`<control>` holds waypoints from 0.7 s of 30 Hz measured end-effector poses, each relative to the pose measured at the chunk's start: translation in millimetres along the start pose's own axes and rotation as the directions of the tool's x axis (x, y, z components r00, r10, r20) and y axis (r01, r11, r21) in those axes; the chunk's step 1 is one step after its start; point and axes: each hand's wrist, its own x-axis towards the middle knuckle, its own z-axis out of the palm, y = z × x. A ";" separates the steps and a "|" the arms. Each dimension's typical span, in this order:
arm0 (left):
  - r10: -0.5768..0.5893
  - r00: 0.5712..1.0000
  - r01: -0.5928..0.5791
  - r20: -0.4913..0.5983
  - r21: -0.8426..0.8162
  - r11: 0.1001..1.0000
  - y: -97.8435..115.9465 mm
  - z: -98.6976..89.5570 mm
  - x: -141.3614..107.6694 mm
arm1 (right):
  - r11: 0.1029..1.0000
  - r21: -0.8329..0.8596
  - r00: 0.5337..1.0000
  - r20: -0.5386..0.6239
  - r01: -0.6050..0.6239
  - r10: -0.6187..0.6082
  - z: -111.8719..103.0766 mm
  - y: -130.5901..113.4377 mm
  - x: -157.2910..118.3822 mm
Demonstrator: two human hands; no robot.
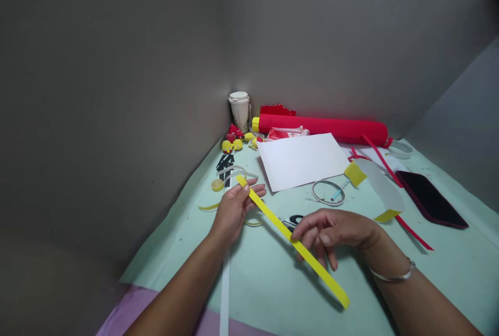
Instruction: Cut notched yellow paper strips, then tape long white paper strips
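A long yellow paper strip (pixel 273 217) slants across the middle of the view, its upper end cut into a fine fringe. My left hand (pixel 235 210) pinches it just below that fringe, thumb on top. Lower down, my right hand (pixel 331 234) touches the strip with a fingertip; its fingers are loosely bent and apart, and the thumb is off the paper. The strip's lower end curls slightly. Scissors (pixel 295 220) lie behind the right hand, mostly hidden. A yellow tape roll (pixel 217 185) and small black strips (pixel 225 165) lie beyond my left hand.
At the back are a red paper roll (pixel 323 127), a white lidded cup (pixel 239 110) and small red-and-yellow pieces (pixel 233 145). A white sheet (pixel 304 161), a ring-shaped roll (pixel 328 192), red strips (pixel 413 233) and a phone (pixel 431 198) lie on the green tabletop (pixel 460 273). Grey walls enclose it.
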 end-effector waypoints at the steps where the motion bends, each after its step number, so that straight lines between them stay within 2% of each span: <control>1: -0.008 1.000 0.008 0.022 -0.003 1.000 0.3 1.8 -1.8 | 1.000 -0.006 1.000 -0.012 -0.001 0.001 0.2 0.3 1.3; 8: -0.075 0.993 0.075 0.087 -0.004 0.997 2.0 15.0 -12.3 | 0.997 -0.077 0.997 -0.079 -0.001 -0.005 5.6 3.7 12.0; 13: -0.075 0.993 0.080 0.086 -0.053 0.995 2.0 13.2 -11.1 | 0.992 -0.127 0.991 -0.134 -0.001 -0.016 6.6 -0.5 10.5; 21: -0.089 0.994 0.095 0.061 -0.093 0.991 2.2 11.9 -7.9 | 0.993 -0.118 0.992 -0.117 0.029 -0.043 2.6 2.6 10.1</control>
